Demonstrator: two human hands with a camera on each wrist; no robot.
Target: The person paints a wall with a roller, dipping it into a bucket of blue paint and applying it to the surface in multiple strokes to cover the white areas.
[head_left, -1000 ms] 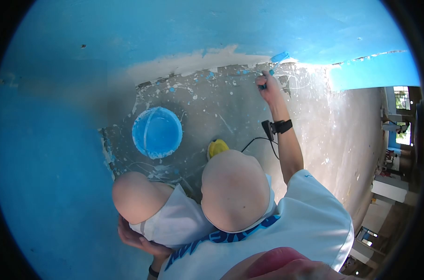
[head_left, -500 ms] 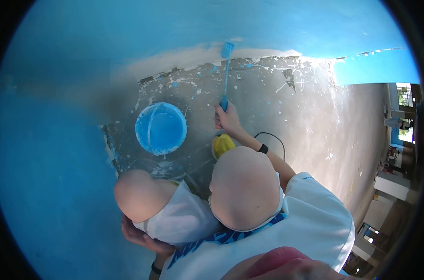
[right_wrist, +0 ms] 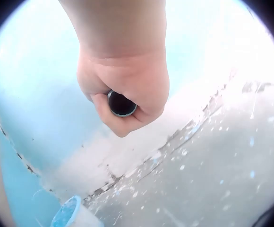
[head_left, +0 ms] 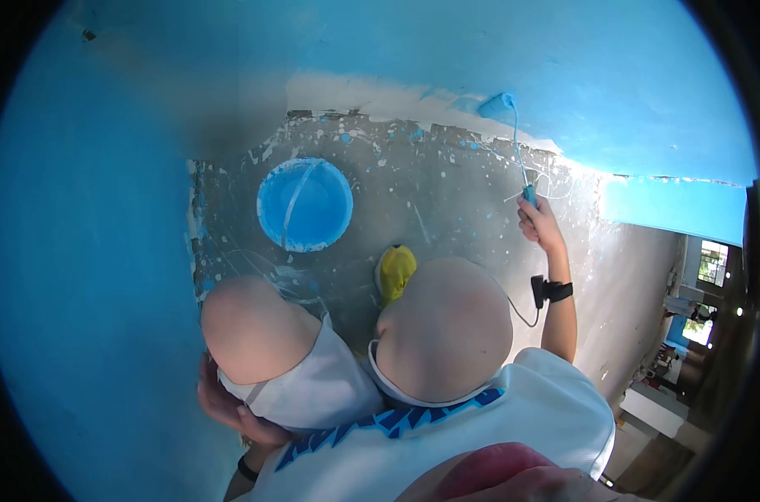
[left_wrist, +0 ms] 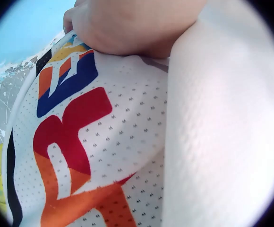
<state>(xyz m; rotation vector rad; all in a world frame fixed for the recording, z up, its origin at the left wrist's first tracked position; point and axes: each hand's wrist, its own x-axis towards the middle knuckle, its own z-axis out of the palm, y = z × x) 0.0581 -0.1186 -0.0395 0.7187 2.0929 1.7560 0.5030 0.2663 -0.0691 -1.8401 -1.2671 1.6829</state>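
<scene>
My right hand (head_left: 539,222) grips the handle (head_left: 529,196) of a small paint roller. Its blue-coated head (head_left: 497,105) presses on the unpainted whitish strip (head_left: 371,94) at the foot of the blue wall (head_left: 447,42). In the right wrist view the same hand (right_wrist: 123,87) is fisted round the dark handle end (right_wrist: 121,103). My left hand (head_left: 229,407) curls under my left thigh, against the printed shorts (left_wrist: 85,142); its knuckles (left_wrist: 123,21) show at the top of the left wrist view. I am squatting with both knees up.
A round bucket of blue paint (head_left: 304,203) stands on the paint-spattered concrete floor (head_left: 447,209), left of the roller. My yellow shoe (head_left: 395,269) shows between the knees. The blue wall wraps round the left side. A doorway and clutter lie far right (head_left: 689,335).
The roller has swung from the middle of the unpainted strip to its right end, my right arm stretching out after it. The left hand has stayed on the thigh.
</scene>
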